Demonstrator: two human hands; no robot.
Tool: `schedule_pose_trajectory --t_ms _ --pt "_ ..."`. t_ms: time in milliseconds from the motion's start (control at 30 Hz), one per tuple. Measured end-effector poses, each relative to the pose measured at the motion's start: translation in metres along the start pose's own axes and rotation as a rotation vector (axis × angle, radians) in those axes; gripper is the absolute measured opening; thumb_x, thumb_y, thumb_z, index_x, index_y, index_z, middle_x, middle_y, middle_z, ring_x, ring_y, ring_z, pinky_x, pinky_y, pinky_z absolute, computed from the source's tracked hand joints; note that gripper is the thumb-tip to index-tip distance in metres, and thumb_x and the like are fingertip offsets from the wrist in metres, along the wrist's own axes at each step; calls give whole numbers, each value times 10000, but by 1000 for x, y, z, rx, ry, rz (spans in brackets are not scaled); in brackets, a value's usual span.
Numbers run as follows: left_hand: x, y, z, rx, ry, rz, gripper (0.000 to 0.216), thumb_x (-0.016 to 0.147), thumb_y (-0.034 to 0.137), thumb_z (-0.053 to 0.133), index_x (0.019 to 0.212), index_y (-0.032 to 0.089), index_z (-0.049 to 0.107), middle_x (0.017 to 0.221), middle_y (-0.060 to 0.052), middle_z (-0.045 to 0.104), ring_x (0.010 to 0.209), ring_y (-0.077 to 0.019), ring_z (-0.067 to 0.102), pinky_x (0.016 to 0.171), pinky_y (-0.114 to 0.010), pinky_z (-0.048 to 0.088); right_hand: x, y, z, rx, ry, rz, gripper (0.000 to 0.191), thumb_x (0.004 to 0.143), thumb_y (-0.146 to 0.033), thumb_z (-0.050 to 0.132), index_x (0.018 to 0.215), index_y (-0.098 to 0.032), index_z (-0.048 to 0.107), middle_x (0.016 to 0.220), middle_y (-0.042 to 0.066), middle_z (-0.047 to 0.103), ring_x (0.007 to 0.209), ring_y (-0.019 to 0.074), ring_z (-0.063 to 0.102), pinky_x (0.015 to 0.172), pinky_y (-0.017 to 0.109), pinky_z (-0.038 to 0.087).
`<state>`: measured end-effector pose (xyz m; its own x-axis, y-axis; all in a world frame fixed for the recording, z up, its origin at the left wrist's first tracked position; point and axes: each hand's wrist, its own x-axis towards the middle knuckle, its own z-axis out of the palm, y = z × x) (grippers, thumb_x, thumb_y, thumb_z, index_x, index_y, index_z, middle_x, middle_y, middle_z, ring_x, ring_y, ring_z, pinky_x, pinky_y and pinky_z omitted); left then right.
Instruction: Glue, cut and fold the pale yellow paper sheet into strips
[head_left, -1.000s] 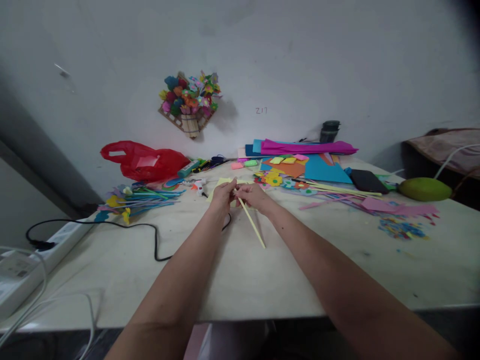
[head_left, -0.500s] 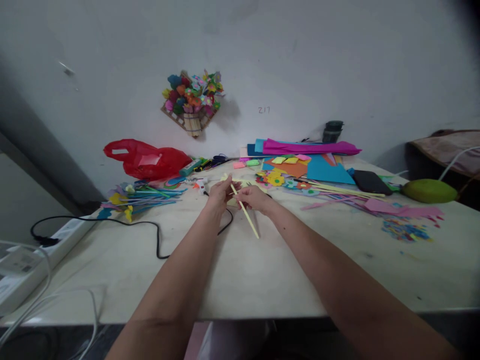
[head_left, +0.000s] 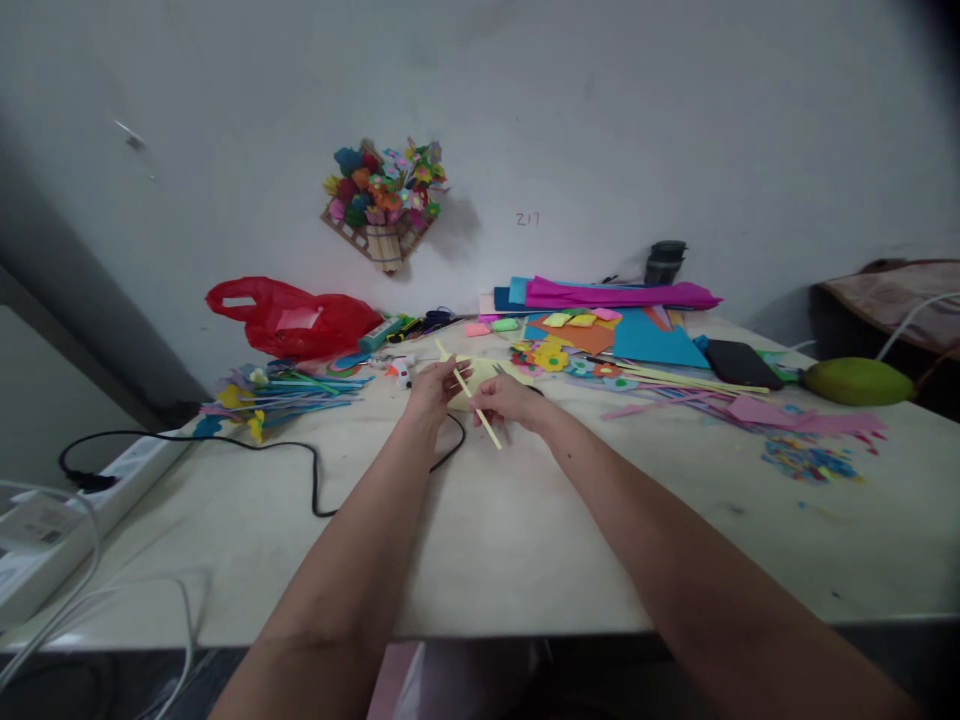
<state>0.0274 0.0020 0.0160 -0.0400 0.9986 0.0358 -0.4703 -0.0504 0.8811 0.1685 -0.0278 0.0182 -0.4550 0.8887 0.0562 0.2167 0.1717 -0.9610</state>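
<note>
A thin pale yellow strip slants across the middle of the table, between my hands. My left hand pinches it towards its upper end, which sticks out beyond the fingers. Lower down, the fingers of my right hand are closed on the same strip, and its near end hangs free below them. Under and behind the fingers lies a pale yellow sheet. Grey points that look like scissor tips show just past my right hand, which hides the rest.
Paper flowers on stems and a red plastic bag are on the left, with a black cable near my left forearm. Coloured sheets, a phone, pink strips and small scraps lie on the right.
The yellow strip has slid up and away through the fingers; more shows beyond my left hand and its near end is higher. My left hand has shifted slightly left.
</note>
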Motion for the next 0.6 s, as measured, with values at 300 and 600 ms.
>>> schedule_pose_trajectory --t_ms 300,600 --pt "2 0 -2 19 44 18 251 620 318 705 724 135 569 719 -55 666 631 -131 628 567 -223 474 0 -1 2 -22 -16 -6 211 764 -231 546 576 -141 513 473 -15 587 382 59 479 364 156 309" --pt "-4 -8 7 164 -75 54 313 557 388 727 653 124 591 599 -27 620 521 -107 563 500 -222 427 3 -2 1 -27 58 27 267 801 -230 547 558 -157 464 407 -51 542 333 51 476 341 144 306"
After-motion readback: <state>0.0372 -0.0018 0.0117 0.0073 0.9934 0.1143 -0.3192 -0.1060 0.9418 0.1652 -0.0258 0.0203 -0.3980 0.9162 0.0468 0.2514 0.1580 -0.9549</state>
